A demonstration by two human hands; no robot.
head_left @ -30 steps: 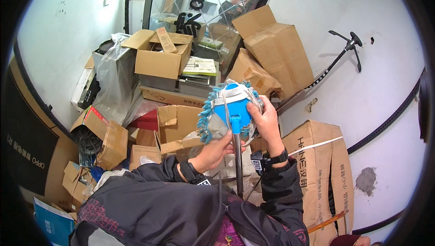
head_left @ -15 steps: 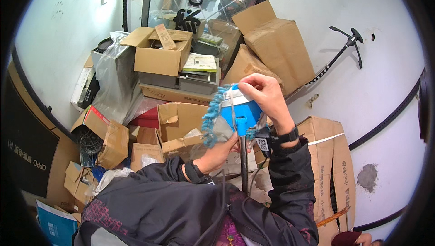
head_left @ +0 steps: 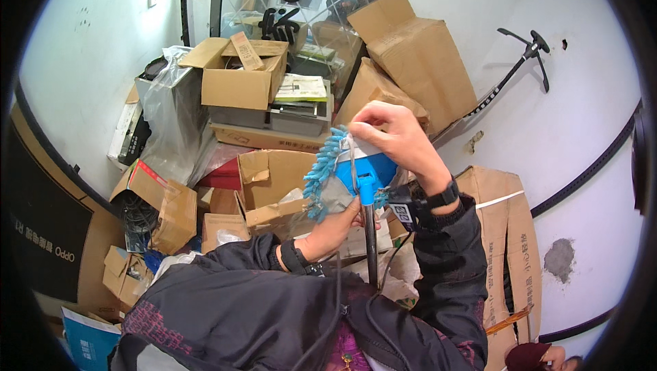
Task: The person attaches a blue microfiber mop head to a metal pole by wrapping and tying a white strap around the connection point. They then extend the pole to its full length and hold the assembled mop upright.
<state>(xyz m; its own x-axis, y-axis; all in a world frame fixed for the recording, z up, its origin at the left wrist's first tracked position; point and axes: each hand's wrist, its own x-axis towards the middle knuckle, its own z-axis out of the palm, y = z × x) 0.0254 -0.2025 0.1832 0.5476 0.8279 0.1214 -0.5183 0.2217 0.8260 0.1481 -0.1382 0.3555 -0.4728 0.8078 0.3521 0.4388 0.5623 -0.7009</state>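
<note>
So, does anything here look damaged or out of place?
Yes: the white right wall has a rough grey patch, as if damaged, and a large carton beyond the right hand sits tilted rather than level.

Blue mop, shaggy blue fringe, white band across its plate, dark pole below, head uppermost

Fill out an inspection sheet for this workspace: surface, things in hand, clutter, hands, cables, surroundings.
Surface: no bench seen; the mop is held up in front of cardboard boxes.
Things in hand: mop with blue head, shaggy blue fringe, white band and dark pole.
Clutter: open boxes, one with a small carton lying across its top; clear plastic sheeting.
Hands: right hand pinches at the mop's upper edge; left hand grips low beside the pole.
Cables: dark cable across the jacket; coiled wires in a left-hand box.
Surroundings: white walls; glass panel behind.
</note>
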